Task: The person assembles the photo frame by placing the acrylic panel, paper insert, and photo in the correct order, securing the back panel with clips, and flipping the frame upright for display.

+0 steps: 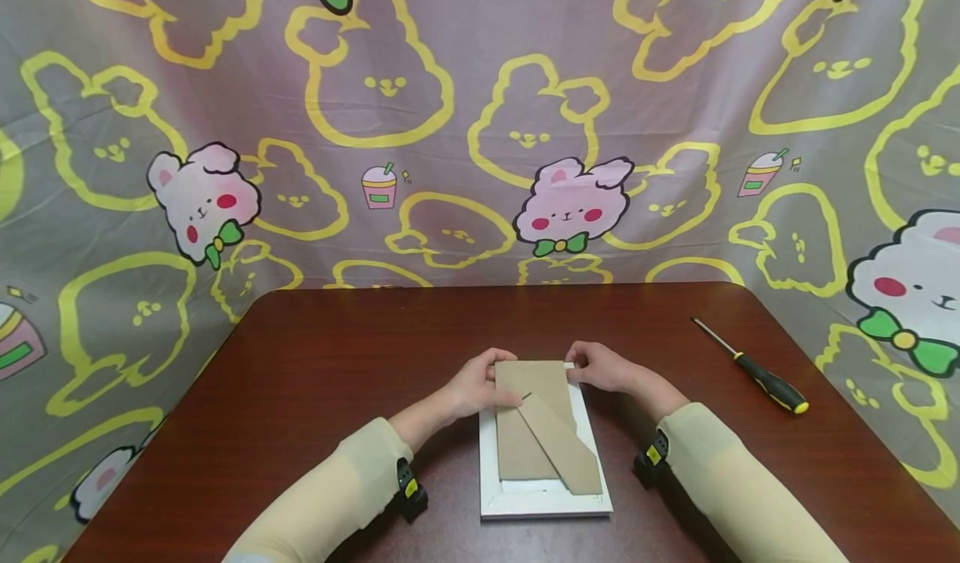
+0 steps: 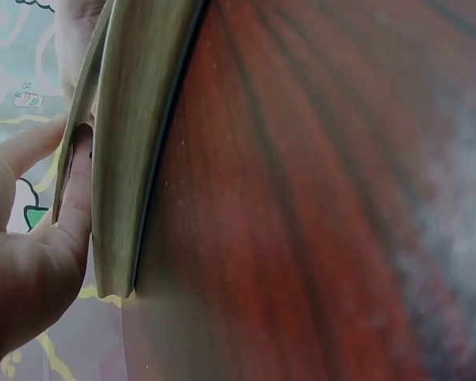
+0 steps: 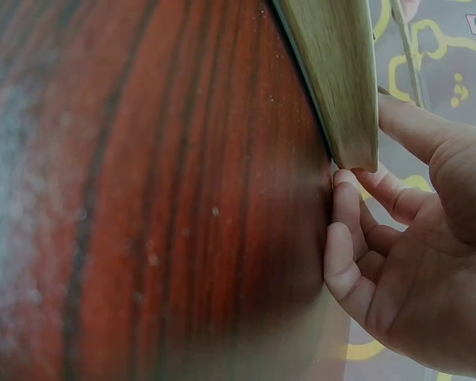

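A white picture frame (image 1: 546, 505) lies face down on the table in the head view. Over its back is a brown backing board (image 1: 517, 450), raised from the frame at its far end, with a slanting easel leg (image 1: 564, 446) on it. My left hand (image 1: 480, 386) pinches the far left part of the board, thumb on top. In the left wrist view a finger sits in the gap between the board (image 2: 81, 103) and the frame's side (image 2: 131, 159). My right hand (image 1: 603, 369) grips the frame's far right corner, thumb on the frame's back in the right wrist view.
A screwdriver (image 1: 768, 382) with a black and yellow handle lies at the right of the brown table (image 1: 337, 338). Behind the table hangs a rabbit-patterned curtain (image 1: 450, 171). A small black camera (image 1: 411, 492) is strapped to each wrist.
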The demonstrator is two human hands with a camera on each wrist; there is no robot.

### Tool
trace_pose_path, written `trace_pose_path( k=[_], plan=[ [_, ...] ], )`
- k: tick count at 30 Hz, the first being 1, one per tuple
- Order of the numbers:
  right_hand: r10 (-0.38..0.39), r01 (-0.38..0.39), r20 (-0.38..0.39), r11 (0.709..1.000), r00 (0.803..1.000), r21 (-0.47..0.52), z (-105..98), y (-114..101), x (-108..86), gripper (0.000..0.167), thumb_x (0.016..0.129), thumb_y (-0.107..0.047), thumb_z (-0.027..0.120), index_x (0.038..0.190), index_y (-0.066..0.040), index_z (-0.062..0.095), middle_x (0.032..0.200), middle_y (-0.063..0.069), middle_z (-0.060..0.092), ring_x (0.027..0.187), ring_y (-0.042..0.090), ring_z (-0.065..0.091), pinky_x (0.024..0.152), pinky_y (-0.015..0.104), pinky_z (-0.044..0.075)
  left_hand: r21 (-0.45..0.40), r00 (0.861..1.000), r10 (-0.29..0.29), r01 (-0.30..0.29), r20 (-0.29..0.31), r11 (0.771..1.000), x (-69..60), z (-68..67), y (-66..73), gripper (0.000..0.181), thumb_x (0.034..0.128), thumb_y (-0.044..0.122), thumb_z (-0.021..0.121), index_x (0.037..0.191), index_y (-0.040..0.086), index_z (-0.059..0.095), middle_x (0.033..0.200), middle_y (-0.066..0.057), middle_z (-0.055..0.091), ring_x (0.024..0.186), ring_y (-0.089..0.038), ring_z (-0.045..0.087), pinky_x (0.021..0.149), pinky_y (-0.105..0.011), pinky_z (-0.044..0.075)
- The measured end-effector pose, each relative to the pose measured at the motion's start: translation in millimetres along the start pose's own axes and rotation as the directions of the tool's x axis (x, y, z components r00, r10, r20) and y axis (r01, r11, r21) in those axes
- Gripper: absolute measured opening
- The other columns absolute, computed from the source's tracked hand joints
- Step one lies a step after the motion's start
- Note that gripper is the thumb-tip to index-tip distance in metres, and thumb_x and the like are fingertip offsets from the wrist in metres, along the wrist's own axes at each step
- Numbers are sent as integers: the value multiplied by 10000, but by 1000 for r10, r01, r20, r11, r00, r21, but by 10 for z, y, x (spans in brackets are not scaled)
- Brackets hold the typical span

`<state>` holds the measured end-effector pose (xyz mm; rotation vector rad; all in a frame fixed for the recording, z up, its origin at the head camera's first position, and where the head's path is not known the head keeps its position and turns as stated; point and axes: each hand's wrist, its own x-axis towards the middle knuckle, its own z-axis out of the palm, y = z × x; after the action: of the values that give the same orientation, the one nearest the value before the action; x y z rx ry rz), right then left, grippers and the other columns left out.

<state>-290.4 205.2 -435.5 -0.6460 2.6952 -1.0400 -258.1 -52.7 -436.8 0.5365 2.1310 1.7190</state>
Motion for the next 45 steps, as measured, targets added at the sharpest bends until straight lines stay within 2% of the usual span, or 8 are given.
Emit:
trace_pose_path(
  k=[8,16,24,27,33,41,45],
  plan=[
    [-6,6,-6,1000,1000,-5,-11,-8,-9,88,879,-66,668,901,-41,587,732,11,513,683,158,476,636,320,387,59,1000,2,-2,2,998,11,-21,34,516,783,-79,752,1236,-64,506,973,-137,678,715,-145,619,544,-268,488],
    [-18,18,-8,1000,1000,7,-1,4,-5,86,869,-50,663,890,-38,581,724,3,522,673,154,481,635,317,393,99,1000,8,-8,1,995,13,-38,30,518,777,-75,761,1236,-45,522,905,-81,653,664,-133,601,528,-277,494],
    [-17,17,-16,1000,1000,13,9,2,-9,89,863,-52,669,881,-37,583,721,4,525,674,152,484,634,318,399,215,999,34,-28,-22,976,13,-37,48,457,756,-38,794,1164,-22,588,771,-11,596,596,-101,556,494,-240,461],
    [-5,5,-19,1000,1000,9,17,5,-8,83,869,-57,662,884,-45,582,727,3,518,682,150,479,638,314,390,297,998,53,-41,-33,954,17,-42,58,429,756,14,813,1140,-1,621,741,7,555,587,-91,518,495,-224,439],
    [16,-16,-19,1000,1000,1,22,15,0,89,891,-95,666,899,-57,586,734,9,505,693,158,472,639,318,382,473,992,114,-73,-59,878,17,-56,69,392,730,122,854,1072,49,676,742,10,508,648,-101,450,554,-228,359],
    [11,-11,-20,1000,1000,4,15,12,-2,102,895,-106,679,905,-56,591,726,13,498,689,160,469,638,319,382,583,991,125,-76,-44,809,30,-51,50,382,747,193,850,1076,83,688,859,35,586,754,-111,499,656,-249,422],
    [6,-6,-18,1000,1000,15,12,7,-6,112,899,-113,684,906,-55,588,726,15,496,683,159,462,632,316,377,613,992,119,-70,-39,787,18,-52,61,392,754,222,846,1089,87,694,886,31,587,791,-127,509,681,-263,433]
  ],
)
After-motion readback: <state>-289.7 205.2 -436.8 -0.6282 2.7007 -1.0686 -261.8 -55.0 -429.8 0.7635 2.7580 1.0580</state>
